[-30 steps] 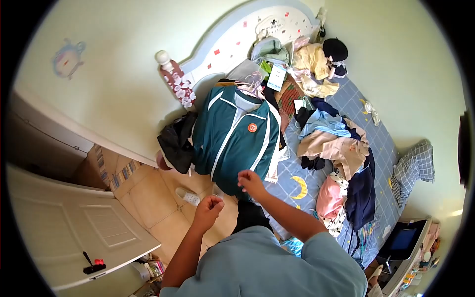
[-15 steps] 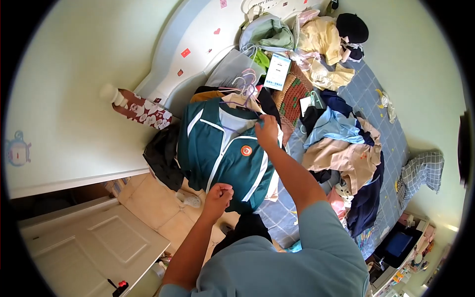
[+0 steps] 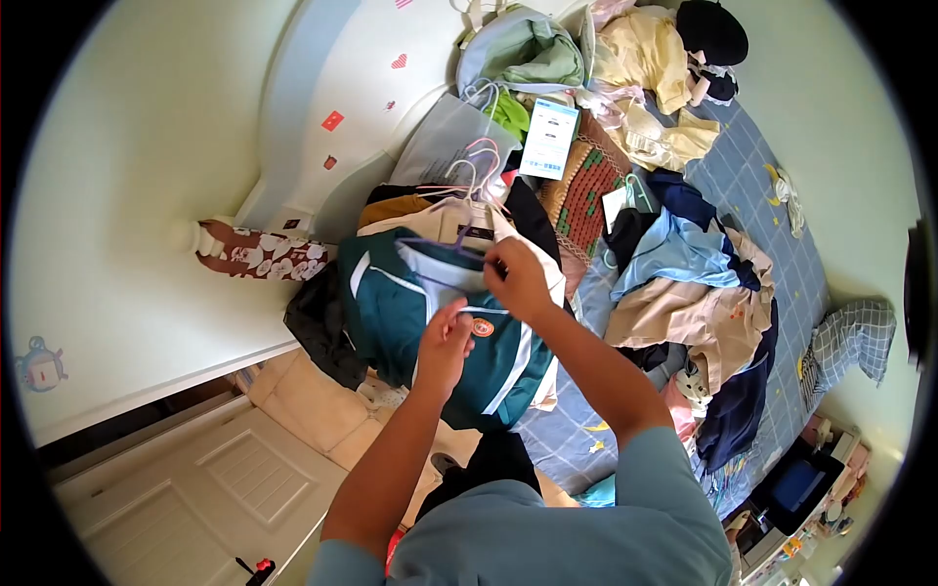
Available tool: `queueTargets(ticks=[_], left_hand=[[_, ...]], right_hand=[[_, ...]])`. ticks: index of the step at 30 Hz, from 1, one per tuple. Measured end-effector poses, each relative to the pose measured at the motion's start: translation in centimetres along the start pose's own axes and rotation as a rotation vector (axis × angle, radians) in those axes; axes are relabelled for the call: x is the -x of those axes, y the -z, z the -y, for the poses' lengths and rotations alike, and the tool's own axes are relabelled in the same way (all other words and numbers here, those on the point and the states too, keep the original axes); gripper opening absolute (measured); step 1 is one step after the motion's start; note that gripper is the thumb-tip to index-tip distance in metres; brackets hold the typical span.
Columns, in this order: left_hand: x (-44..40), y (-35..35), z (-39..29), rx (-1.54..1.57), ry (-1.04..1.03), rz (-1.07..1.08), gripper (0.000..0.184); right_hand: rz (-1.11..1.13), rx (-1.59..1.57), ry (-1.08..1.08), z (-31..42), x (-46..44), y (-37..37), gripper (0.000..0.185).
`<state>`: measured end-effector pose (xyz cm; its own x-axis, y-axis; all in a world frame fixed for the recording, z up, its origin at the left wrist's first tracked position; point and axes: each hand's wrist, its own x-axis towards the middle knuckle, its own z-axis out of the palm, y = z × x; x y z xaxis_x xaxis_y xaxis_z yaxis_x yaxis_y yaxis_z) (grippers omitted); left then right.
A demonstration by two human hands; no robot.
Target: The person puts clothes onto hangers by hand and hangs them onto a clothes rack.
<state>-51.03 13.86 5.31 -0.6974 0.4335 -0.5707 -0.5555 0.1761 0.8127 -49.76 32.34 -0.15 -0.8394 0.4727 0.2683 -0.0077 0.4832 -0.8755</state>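
Observation:
A dark green zip jacket [image 3: 391,337] with white stripes and an orange round badge lies over a pile of clothes at the bed's edge. A purple hanger [image 3: 457,246] sits in its neck opening, partly covered by cloth. At the right side of the collar, my right hand [image 3: 518,278] is closed, its fingertips pinching the jacket beside the hanger's end. My left hand [image 3: 445,347] is over the jacket front near the badge, fingers pointing up and the thumb apart. Beneath the jacket, a cream garment [image 3: 503,227] shows at the neck.
Several hangers [image 3: 474,161] stick up behind the jacket. A white card [image 3: 549,139] and a brown knitted piece [image 3: 591,200] lie beyond. Loose clothes [image 3: 674,313] cover the bed on the right. A black bag-like item [image 3: 322,322] hangs at the left, near the headboard [image 3: 303,107].
My left hand has risen from the jacket's lower front to near the badge, and its fingers have loosened. My right hand has shifted slightly down and left. More of the purple hanger shows.

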Motion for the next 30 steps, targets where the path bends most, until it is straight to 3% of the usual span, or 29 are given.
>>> queueTargets(ticks=[4,5,7,9,11,12,15,21,24,30], left_hand=[[-1.7,-2.8,-2.1,0.055,-0.055,-0.068,0.039],[-2.0,-2.9,-2.1,0.079,-0.077,-0.056,0.037],[-1.8,-2.3,-1.2,0.113,-0.076,-0.123,0.032],[-1.9,-1.4,-1.0,0.159,-0.069,-0.175,0.028],[-1.6,-0.6,-0.9,0.216,-0.037,-0.206,0.024],[-1.6,-0.2,-0.9,0.245,-0.022,-0.205,0.021],[-1.1,0.5,-1.1,0.244,-0.001,-0.215,0.021],[-0.7,0.6,-1.1,0.25,-0.014,-0.16,0.023],[-0.8,0.4,-1.1,0.274,-0.016,-0.132,0.026],[-1.2,-1.9,-2.6,0.252,-0.006,-0.175,0.028]], right_hand=[[0.176,-0.172,0.129,4.6,0.8,1.8,0.019],[0.204,-0.264,0.059,5.3,0.9,2.0,0.02],[0.464,-0.493,-0.158,4.1,0.6,2.5,0.02],[0.441,-0.573,-0.312,-0.7,0.2,0.9,0.018],[-0.027,-0.028,-0.084,-4.5,-1.1,-0.9,0.022],[-0.095,0.221,-0.079,-5.2,-2.0,-0.8,0.028],[-0.008,0.453,-0.217,-6.5,-3.3,-1.3,0.034],[0.036,0.533,-0.205,-9.0,-4.8,-2.6,0.032],[0.058,0.405,-0.077,-7.4,-4.6,-0.9,0.026],[0.255,-0.186,-0.054,2.2,-1.2,3.0,0.026]])
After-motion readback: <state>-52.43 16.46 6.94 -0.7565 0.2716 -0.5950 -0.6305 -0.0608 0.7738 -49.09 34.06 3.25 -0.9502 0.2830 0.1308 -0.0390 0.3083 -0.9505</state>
